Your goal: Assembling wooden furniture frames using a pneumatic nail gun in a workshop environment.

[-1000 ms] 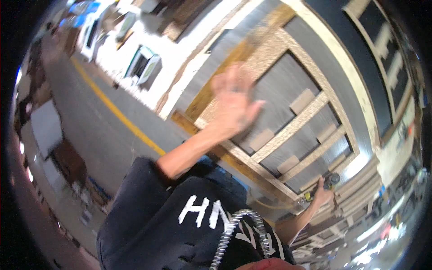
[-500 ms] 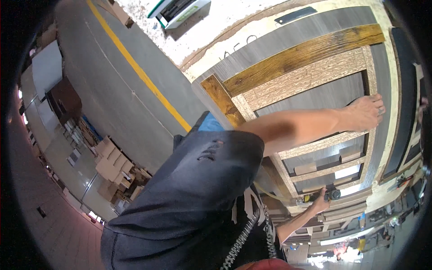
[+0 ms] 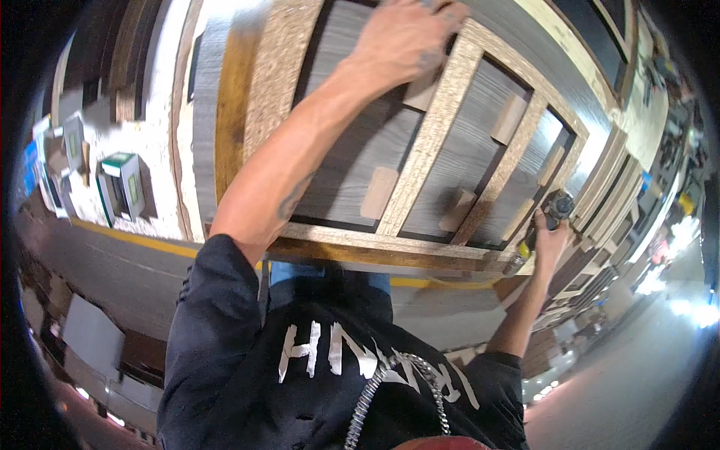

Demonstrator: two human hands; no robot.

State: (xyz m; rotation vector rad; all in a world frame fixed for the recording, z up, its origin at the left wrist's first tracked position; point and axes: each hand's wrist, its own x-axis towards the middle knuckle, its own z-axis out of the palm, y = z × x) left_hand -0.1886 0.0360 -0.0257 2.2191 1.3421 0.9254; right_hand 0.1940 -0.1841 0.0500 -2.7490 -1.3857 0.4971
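A chipboard frame [image 3: 435, 127] with crossbars lies on a grey wood-grain panel [image 3: 352, 142]. Over its far rail reaches my left hand [image 3: 409, 37], fingers curled down at the rail near a crossbar; the fingertips are partly hidden. Just below that hand a small wooden block [image 3: 420, 94] rests by the crossbar. My right hand [image 3: 551, 236] is closed round a black and yellow-green hand tool [image 3: 559, 206] at the panel's right end; its exact kind is unclear. More blocks, such as a pale one [image 3: 380, 193], lie against the crossbars.
Brown-stained boards [image 3: 232, 105] edge the panel on the left and near sides. Stacked wood strips [image 3: 600, 187] stand at the right. Green-and-white boxes [image 3: 120, 187] sit on a pale surface at left. A yellow line [image 3: 135, 238] marks the floor.
My view has turned, so the panel now lies across the front. My left hand has shifted along the frame toward the crossbar. My right hand still holds the tool.
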